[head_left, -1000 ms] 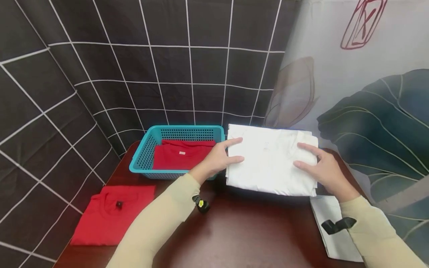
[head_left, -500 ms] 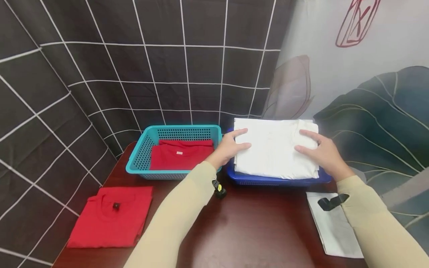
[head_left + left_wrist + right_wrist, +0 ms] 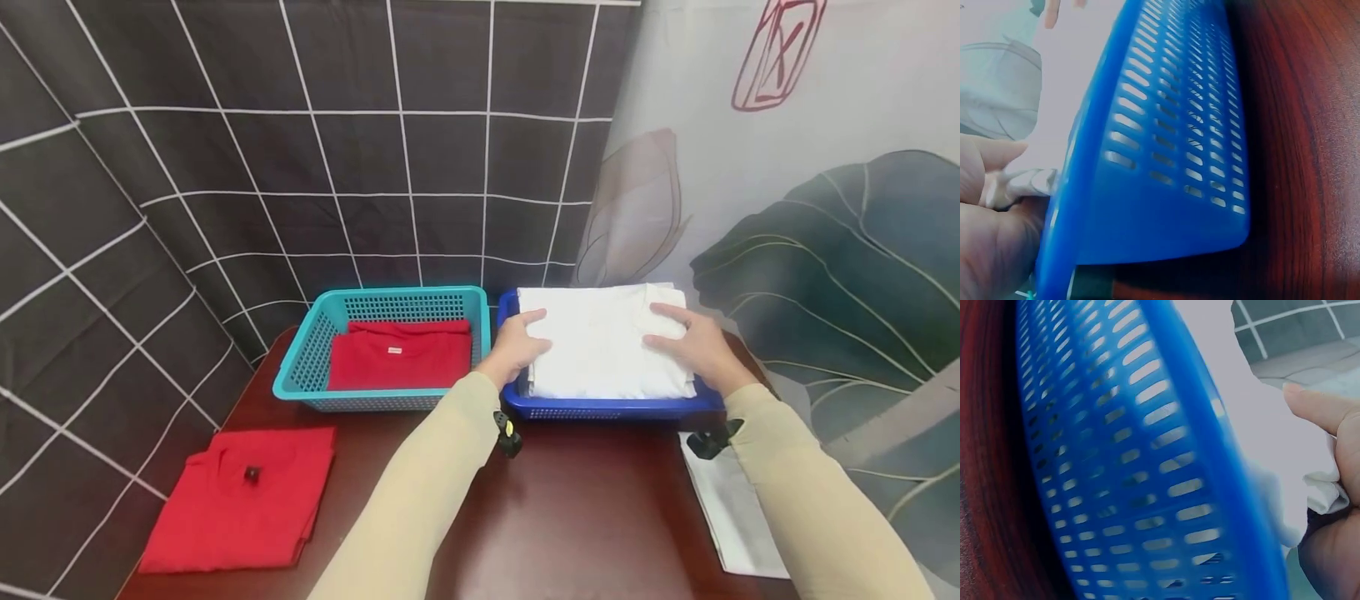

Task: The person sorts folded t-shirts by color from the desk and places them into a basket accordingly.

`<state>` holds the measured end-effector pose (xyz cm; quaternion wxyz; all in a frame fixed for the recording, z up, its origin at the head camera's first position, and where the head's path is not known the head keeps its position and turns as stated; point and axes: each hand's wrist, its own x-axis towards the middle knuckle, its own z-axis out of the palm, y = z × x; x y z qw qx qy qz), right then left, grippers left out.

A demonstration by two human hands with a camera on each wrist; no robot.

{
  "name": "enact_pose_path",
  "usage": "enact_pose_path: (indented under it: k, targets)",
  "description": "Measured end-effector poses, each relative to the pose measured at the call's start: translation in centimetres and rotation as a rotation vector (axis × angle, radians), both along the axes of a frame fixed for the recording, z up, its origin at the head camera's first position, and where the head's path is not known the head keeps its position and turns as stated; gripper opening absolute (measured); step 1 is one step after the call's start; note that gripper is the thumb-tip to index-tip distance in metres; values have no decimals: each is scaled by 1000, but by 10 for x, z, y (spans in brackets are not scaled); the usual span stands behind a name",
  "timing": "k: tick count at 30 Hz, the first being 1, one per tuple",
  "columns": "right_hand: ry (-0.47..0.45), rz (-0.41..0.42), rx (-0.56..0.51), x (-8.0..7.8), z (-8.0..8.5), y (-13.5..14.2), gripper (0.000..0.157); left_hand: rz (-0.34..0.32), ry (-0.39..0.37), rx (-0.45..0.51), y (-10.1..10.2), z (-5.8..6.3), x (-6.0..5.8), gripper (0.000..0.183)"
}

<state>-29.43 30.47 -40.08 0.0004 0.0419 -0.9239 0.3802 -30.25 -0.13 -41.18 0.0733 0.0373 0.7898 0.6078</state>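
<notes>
A folded white shirt [image 3: 600,346] lies level with the opening of the blue plastic basket [image 3: 611,408]. My left hand [image 3: 516,343] grips its left edge, with thumb and forefinger laid over the top. On the opposite edge my right hand [image 3: 697,346] holds the shirt the same way. In the left wrist view, bunched white cloth [image 3: 1035,181] sits in the grip of the left hand [image 3: 991,231] just over the basket rim. The right wrist view has folded cloth [image 3: 1322,487] gripped by the right hand [image 3: 1335,550]. The basket's floor is hidden under the shirt.
A turquoise basket [image 3: 300,387] to the left contains a folded red shirt [image 3: 401,362]. Another folded red shirt [image 3: 240,500], with a small dark object on it, lies at the table's left front. White folded cloth [image 3: 738,517] lies under my right forearm. The table [image 3: 570,508] is dark reddish wood.
The white shirt has gone from being held above the blue basket, covering most of it, down into its opening. Both hands have moved with it, keeping their grip.
</notes>
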Motion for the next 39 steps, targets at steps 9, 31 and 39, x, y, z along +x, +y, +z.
enact_pose_path:
  k: [9,31,39]
  targets:
    - [-22,14,38,-4,-15,-3,87,7,-48,-90,3,1,3,62]
    - [169,21,119,10,-19,4,82,-9,210,-231,-10,-4,8,64]
    - [234,27,142,25,-9,4,79,-57,286,-267,-38,2,20,73]
